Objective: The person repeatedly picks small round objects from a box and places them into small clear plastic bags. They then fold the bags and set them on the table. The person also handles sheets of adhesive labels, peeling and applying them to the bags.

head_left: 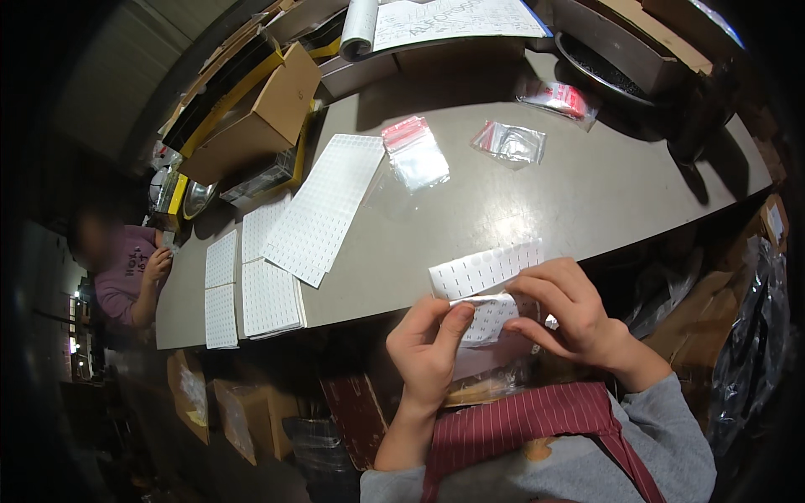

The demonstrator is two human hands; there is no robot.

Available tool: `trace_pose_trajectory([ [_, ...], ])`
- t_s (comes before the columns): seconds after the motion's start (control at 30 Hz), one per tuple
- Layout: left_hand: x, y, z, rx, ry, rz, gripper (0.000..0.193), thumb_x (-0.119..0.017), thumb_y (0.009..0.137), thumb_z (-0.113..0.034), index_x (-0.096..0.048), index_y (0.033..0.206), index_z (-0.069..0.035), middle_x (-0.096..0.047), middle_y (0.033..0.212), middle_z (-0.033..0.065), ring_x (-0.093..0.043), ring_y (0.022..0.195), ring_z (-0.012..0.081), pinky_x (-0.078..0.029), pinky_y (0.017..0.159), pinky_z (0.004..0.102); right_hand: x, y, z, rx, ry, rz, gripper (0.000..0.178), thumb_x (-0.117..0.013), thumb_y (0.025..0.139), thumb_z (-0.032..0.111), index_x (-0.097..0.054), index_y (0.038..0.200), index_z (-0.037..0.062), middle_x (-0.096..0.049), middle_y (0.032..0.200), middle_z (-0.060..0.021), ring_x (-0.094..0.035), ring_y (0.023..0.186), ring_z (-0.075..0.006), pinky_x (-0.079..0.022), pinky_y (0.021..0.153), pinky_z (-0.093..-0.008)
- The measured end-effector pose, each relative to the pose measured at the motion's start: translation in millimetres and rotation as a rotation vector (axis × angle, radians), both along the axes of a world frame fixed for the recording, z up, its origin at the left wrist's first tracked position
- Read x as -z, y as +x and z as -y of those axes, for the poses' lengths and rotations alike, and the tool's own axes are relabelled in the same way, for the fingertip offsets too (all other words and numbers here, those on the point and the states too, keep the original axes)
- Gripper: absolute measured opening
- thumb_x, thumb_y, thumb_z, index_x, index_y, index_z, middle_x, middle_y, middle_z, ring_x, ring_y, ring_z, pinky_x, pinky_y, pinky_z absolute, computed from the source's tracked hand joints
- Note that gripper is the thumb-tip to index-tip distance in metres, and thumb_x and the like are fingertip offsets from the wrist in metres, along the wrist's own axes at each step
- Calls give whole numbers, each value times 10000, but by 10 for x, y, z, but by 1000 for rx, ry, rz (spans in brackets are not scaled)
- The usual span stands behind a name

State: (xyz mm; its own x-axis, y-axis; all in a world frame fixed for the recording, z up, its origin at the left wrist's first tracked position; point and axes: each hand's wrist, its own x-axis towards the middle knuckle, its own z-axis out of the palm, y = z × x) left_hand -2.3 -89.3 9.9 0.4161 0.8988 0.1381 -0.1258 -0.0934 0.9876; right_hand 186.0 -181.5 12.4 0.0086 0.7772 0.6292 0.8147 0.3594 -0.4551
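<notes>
In front of my body I hold a white sheet of small round labels [486, 267], bent or folded so that one flap stands up and another part hangs lower. My left hand [426, 345] pinches its left side, thumb on the near face. At the opposite end, my right hand [570, 308] has its curled fingers and thumb about the sheet's right edge. The fingertips behind the paper are partly hidden. The sheet is at the near edge of the grey table [402, 260].
Similar label sheets [327, 201] lie in stacks at the left. Clear zip bags [418, 155] and another bag bundle [510, 142] lie farther back. Cardboard boxes [260, 117] stand at back left, a black round tray [608, 67] at back right. Another person [126, 277] is far left.
</notes>
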Motion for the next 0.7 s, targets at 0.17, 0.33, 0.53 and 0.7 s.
trace_pose_trajectory([
  [0.17, 101, -79, -6, 21, 76, -21, 122, -762, 919, -42, -687, 889, 49, -622, 795, 8, -542, 737, 55, -429, 649, 210, 24, -71, 28, -40, -37, -133, 382, -825, 819, 132, -655, 1125, -21, -657, 997, -157, -637, 878, -316, -534, 756, -374],
  [0.33, 167, -73, 15, 40, 1, 78, 124, -764, 916, -39, -683, 865, 39, -624, 779, 6, -535, 722, 52, -425, 643, 206, 50, -86, 58, -84, -141, -301, 340, -814, 831, 101, -663, 1106, -29, -677, 921, -151, -662, 769, -276, -539, 672, -343],
  [0.53, 148, -88, 8, 45, 87, 50, 124, -769, 910, -52, -697, 848, 28, -628, 765, 12, -529, 693, 56, -413, 618, 215, -31, -82, 78, -90, -252, -408, 275, -806, 813, 53, -681, 1046, -26, -690, 902, -135, -679, 746, -235, -536, 653, -314],
  [0.7, 202, -137, -25, 79, 57, 33, 122, -765, 917, -69, -708, 860, 23, -628, 768, 11, -521, 688, 55, -399, 606, 216, -41, -60, 38, -92, -244, -385, 259, -804, 809, 46, -686, 1026, -31, -693, 888, -132, -679, 749, -228, -528, 657, -311],
])
